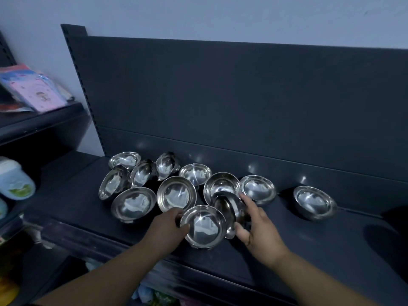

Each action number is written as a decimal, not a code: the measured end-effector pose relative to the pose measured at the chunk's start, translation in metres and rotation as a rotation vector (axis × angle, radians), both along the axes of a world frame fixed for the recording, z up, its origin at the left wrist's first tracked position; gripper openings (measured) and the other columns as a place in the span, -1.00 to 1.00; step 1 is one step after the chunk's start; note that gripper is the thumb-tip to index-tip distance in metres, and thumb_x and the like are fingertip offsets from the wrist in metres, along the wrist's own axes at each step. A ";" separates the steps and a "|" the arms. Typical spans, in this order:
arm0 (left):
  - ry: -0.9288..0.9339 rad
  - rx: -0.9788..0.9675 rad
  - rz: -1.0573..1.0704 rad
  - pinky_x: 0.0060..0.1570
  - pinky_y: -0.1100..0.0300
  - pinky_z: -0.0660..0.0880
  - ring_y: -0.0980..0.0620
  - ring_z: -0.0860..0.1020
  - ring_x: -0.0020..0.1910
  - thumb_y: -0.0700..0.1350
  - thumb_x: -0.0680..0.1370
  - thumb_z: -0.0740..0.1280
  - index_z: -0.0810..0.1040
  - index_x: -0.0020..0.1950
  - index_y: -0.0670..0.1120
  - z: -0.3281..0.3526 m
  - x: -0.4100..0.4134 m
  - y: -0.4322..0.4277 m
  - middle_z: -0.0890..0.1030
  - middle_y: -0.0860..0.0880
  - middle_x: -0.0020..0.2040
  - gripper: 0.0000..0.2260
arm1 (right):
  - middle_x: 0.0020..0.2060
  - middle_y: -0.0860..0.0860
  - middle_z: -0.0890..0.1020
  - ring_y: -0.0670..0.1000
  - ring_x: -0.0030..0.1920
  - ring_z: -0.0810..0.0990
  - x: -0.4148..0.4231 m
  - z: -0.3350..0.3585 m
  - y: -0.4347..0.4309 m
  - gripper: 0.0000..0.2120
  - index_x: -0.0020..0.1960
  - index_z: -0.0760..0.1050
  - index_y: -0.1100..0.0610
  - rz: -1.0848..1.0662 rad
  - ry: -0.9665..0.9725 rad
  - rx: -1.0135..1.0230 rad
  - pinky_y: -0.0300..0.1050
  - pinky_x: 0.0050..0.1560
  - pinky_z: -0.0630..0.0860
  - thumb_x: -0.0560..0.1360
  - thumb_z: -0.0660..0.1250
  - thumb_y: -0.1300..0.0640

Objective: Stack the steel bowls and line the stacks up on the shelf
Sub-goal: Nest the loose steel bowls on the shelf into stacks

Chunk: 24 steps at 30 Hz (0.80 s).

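Several shiny steel bowls lie scattered on a dark shelf (287, 235). My left hand (167, 226) grips the left rim of an upright front bowl (204, 226) near the shelf's front edge. My right hand (254, 226) holds a tilted bowl (229, 208) standing on its edge just right of that front bowl, touching it. Behind them sit more bowls, some upright (176, 193), some tipped on their sides (114, 181). One lone bowl (314, 202) rests apart at the right.
A dark back panel (242, 102) rises behind the shelf. At the left, a neighbouring shelf holds pink packets (37, 89) and a light-blue bottle (15, 180). More goods show on the shelf below (145, 292).
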State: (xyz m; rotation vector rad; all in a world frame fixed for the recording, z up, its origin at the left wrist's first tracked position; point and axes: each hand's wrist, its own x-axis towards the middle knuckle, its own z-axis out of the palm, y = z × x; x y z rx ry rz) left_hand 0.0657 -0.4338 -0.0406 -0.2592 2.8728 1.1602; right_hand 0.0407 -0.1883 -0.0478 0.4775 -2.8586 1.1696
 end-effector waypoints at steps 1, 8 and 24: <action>0.024 -0.030 -0.003 0.05 0.32 0.41 0.11 0.54 0.10 -0.01 0.50 0.38 0.46 0.34 -0.03 0.002 -0.002 0.001 0.59 0.02 0.20 -0.59 | 0.23 -0.03 0.41 -0.11 0.10 0.48 0.000 0.001 0.003 -0.27 0.40 -0.05 -0.42 -0.020 0.006 -0.005 -0.29 0.15 0.35 0.50 0.37 -0.03; 0.202 -0.062 -0.062 0.29 0.21 0.29 0.05 0.38 0.38 0.04 0.54 0.32 0.33 0.45 0.02 0.033 -0.028 0.024 0.41 0.00 0.43 -0.51 | 0.25 -0.01 0.50 -0.05 0.21 0.50 -0.016 0.024 0.012 -0.42 0.47 0.20 -0.17 -0.149 0.098 -0.166 -0.11 0.30 0.42 0.53 0.33 0.05; 0.031 0.559 0.122 -0.27 0.17 0.60 0.04 0.67 -0.21 -0.19 0.53 0.29 0.58 0.15 0.07 0.046 -0.041 0.007 0.70 0.00 -0.09 -0.75 | -0.20 0.14 0.67 0.18 -0.13 0.66 -0.053 0.004 -0.017 -0.54 -0.08 0.56 0.18 -0.473 -0.493 -0.524 0.10 0.00 0.62 0.33 0.27 -0.22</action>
